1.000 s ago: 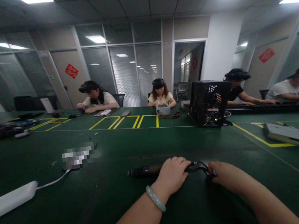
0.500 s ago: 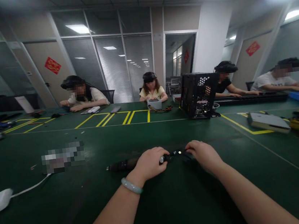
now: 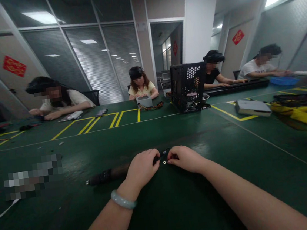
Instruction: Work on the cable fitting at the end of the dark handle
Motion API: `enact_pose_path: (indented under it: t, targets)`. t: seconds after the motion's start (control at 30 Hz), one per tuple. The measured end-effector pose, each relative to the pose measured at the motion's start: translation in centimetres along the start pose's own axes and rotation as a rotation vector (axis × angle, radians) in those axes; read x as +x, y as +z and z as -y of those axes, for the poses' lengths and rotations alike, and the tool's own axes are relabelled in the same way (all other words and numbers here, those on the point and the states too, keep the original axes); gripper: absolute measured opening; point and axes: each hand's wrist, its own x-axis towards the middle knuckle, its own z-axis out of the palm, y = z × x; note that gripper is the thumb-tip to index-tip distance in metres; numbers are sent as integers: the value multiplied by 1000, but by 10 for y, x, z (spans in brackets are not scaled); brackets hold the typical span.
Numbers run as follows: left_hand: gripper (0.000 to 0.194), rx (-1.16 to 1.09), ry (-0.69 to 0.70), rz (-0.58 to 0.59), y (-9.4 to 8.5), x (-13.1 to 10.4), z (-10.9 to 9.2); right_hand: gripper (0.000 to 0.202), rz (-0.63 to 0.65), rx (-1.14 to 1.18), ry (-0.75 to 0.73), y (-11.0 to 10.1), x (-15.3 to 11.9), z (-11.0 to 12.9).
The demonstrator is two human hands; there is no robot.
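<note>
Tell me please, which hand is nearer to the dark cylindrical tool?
Left. The left hand is on one end of the dark cylindrical tool; the right hand is beyond that end, farther right.

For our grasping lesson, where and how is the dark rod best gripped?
Probably across the middle of the dark rod, from above, thumb and fingers on its long sides. It lies lengthwise on the table, slim and rounded, and the left hand covers its right part, leaving that middle stretch exposed.
</note>
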Motion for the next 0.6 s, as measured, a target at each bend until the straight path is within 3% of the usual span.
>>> enact_pose_path:
  t: [0.2,0.6]
  targets:
    - [15,-13,25,9,-2,-1,0,8,7,13,-58,0,-2,0]
    - [15,-41,27,59,-4,1,0,8,-78,48,29,5,-1,4]
